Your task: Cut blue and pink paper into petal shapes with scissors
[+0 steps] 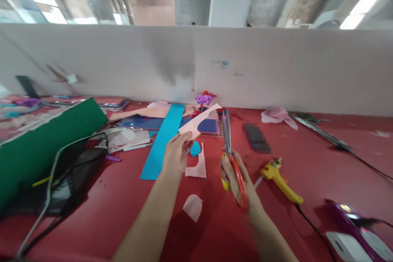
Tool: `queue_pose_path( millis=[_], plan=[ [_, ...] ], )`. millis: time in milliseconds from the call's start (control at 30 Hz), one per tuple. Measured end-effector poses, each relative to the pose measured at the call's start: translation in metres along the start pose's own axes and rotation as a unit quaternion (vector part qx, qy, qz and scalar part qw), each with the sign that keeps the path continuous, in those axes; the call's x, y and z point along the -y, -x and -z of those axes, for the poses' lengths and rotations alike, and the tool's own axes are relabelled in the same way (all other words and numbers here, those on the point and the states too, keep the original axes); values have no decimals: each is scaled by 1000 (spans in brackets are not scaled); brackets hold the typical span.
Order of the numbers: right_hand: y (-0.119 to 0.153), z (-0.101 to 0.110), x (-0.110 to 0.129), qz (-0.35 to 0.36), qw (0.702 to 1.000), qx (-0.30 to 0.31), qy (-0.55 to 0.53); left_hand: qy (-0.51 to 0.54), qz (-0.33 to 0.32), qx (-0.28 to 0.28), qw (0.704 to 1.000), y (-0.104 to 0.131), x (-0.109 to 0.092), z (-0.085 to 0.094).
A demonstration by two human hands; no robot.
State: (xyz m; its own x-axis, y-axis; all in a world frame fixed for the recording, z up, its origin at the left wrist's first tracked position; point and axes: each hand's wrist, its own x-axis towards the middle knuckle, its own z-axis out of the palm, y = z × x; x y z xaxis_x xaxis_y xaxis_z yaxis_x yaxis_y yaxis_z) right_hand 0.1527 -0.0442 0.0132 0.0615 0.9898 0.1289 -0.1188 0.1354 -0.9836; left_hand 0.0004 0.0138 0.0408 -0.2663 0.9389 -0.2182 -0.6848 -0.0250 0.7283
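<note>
At the red table (138, 221), with twelve o'clock straight ahead toward the white partition (123, 61), I pinch a pale pink piece (193, 127) between the thumb and fingers of my left hand (176, 153), its narrow arm slanting up to one o'clock. My right hand (235, 172) is wrapped around the orange handles of the scissors (226, 131), blades pointing to twelve; the blades are near the slim end of the pink, though I can't tell whether they touch it. Between my hands lie a pink cut-out (201, 168) and a small blue bit (195, 149), with a rounded pink scrap (193, 206) at six. A long blue strip (166, 143) runs behind my left hand at ten, crossing a dark-blue packet (141, 123). Purple and red flowers (204, 99) stand at twelve, beyond the pink tip. Crowding my right side are a dark pixelated slab (256, 138) at two and a yellow glue gun (281, 180) toward four, near my wrist; a purple device (346, 217) sits farther out at four. Over at nine, a green sheet (52, 143) leans up, with a pale cable (55, 180) looping before it.
</note>
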Motion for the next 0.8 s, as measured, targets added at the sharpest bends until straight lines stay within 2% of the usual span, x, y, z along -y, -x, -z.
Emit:
queue_pose_path(
  millis=[100,233,400,800],
  plan=[
    [5,-1,-3,-11,997,66,25,42,-6,-15,999,-9,-19,10],
    [7,2,4,-35,986,147,69,47,10,40,998,-5,-21,9],
    [8,9,8,-40,985,132,103,-12,45,99,994,0,-13,5],
    [6,4,17,-17,984,138,108,-28,27,69,997,3,-9,-1]
  ],
)
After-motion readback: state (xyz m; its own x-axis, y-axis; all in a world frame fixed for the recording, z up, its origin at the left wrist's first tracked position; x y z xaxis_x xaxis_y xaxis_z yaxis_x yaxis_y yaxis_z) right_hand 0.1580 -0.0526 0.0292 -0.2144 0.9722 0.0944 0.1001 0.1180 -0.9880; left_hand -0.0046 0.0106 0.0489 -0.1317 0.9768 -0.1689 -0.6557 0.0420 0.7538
